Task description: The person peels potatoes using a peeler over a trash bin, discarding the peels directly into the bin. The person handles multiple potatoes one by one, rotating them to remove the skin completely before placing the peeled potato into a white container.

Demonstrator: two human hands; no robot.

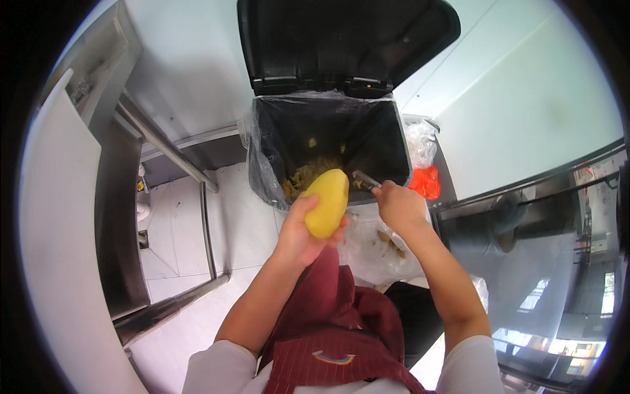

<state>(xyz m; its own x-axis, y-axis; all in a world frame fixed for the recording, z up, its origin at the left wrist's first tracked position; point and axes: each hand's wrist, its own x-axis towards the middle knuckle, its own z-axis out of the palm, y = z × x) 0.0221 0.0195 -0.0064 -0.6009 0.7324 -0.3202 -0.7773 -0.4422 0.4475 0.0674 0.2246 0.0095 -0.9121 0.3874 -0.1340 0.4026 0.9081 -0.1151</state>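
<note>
A yellow, peeled potato or similar produce (326, 204) rests in my left hand (304, 234), thumb on its near side and fingers beneath. Just to its right, my right hand (401, 204) grips a peeler (365, 179), whose metal head points up and left, apart from the yellow piece. Both hands are over the near rim of a black bin (379, 123) lined with a clear plastic bag (261, 162). Yellowish peelings (315, 170) lie inside the bin. My right fingers hide most of the peeler's handle.
The bin's black lid (344, 39) stands raised at the back. A clear bag (364, 251) with brownish pieces lies below the bin. Crumpled clear plastic (421, 143) and a red bag (426, 182) are at its right. Metal table legs (167, 143) stand left, a glossy dark panel (517, 256) right.
</note>
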